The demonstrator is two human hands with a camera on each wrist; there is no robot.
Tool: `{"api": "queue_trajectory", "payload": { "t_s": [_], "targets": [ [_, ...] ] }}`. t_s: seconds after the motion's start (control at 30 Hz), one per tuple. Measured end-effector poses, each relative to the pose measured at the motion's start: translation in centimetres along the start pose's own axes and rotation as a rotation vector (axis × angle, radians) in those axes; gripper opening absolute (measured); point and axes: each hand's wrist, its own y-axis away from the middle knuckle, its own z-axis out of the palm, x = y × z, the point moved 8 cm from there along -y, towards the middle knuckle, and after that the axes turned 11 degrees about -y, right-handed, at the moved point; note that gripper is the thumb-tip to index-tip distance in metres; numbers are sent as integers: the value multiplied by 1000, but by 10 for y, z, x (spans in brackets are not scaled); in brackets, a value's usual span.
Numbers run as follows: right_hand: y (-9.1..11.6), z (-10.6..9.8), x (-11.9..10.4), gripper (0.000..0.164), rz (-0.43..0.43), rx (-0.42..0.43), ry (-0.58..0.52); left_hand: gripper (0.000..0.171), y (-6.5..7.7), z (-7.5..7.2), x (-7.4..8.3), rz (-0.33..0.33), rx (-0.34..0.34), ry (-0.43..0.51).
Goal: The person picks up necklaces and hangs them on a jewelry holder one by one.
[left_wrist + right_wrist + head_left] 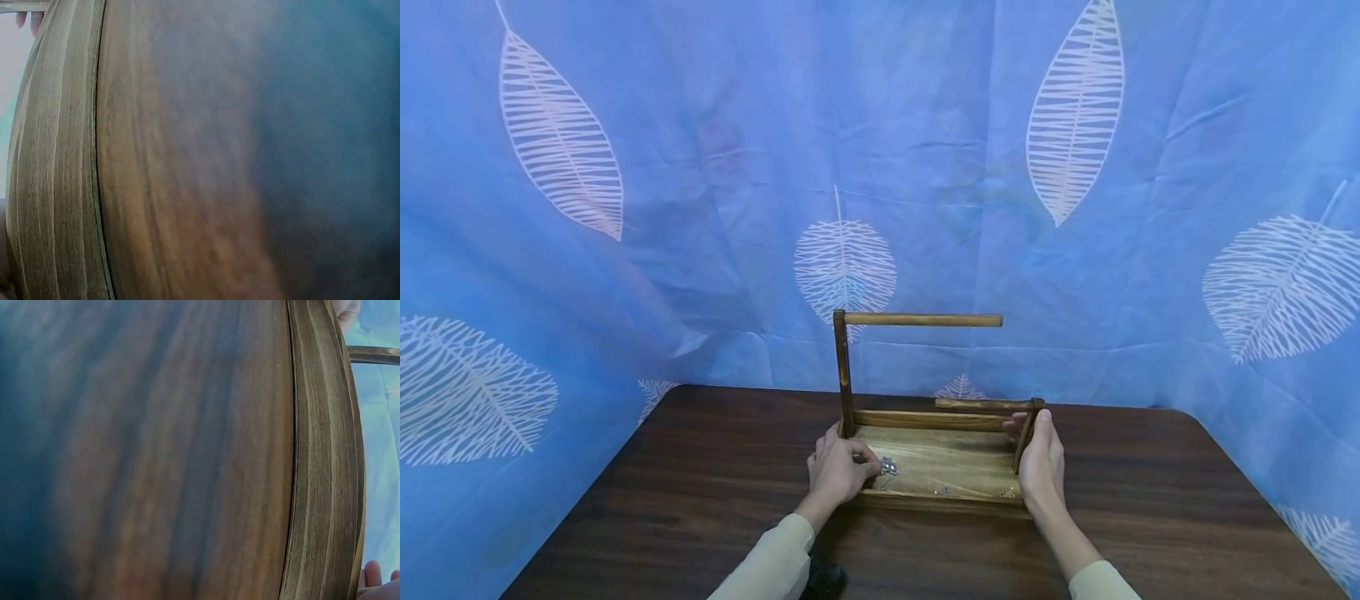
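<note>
A brown wooden stand (pixel 943 504) rests on the table, with a shallow tray base and two posts carrying horizontal bars. The tall left post bears the upper bar (pixel 925 319); the short right post bears the lower bar (pixel 981 404). My left hand (pixel 835 471) grips the tray's left end, its inner digits over the rim beside a cluster of small shiny silvery pieces (pixel 888 466). My right hand (pixel 1042 458) holds the right end by the short post, fingertips showing behind it. Both wrist views show the tray's outer wall (pixel 62 156) close up.
A dark wood-grain table (pixel 737 467) lies beneath, with rounded far corners. Blue cloth (pixel 925 167) with white leaf prints hangs behind and at both sides. Tiny bits (pixel 942 491) lie along the tray's front. Something black (pixel 824 579) shows near my left sleeve.
</note>
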Motion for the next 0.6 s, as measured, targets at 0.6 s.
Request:
{"api": "queue_trajectory", "payload": {
  "t_s": [0.6],
  "targets": [
    [1,-3,2,78,-38,6,53,12,1,-35,6,37,82,99]
  ]
}}
